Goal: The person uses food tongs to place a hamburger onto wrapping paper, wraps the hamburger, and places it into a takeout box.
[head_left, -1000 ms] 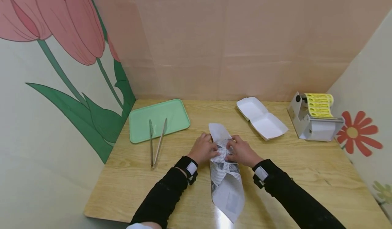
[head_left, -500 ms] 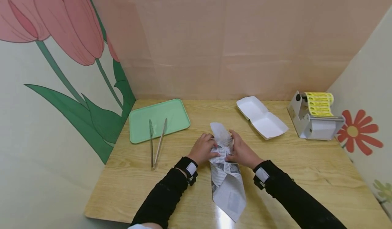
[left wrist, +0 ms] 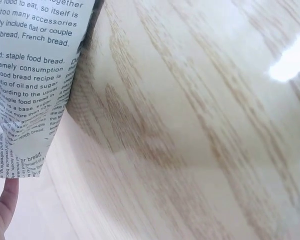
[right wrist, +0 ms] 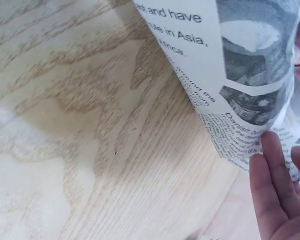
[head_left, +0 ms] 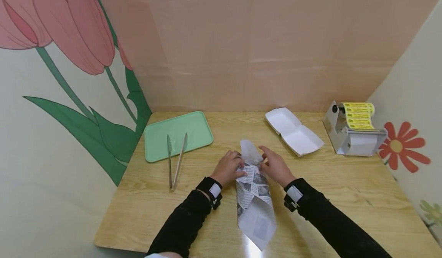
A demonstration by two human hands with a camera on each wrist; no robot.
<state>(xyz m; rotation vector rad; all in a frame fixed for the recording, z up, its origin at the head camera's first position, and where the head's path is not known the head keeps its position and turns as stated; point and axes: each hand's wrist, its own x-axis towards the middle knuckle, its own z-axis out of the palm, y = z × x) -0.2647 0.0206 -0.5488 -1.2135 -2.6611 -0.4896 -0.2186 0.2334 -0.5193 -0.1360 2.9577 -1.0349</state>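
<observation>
A long folded packet of newspaper-print wrapping paper [head_left: 253, 196] lies on the wooden table in front of me, with plain pointed flaps at both ends. What is inside it is hidden. My left hand [head_left: 227, 168] holds the packet's left side near the far end, thumb on top. At the far right side is my right hand [head_left: 274, 167]. In the right wrist view, its fairly straight fingers [right wrist: 270, 185] touch the printed paper [right wrist: 250, 60]. The left wrist view shows the packet's printed side [left wrist: 30, 85] and one finger [left wrist: 7, 200] at its end.
Steel tongs [head_left: 177, 166] lean on a green tray [head_left: 197, 125] at the left. A white clamshell box [head_left: 302, 137] stands unfolded at the back right. Beyond it is a label dispenser [head_left: 357, 135] with a yellow roll. A papered wall rises behind the table.
My right hand has loosened from the packet's top and slid to its far right edge. The left hand stays nearly where it was, and the far flap shows more.
</observation>
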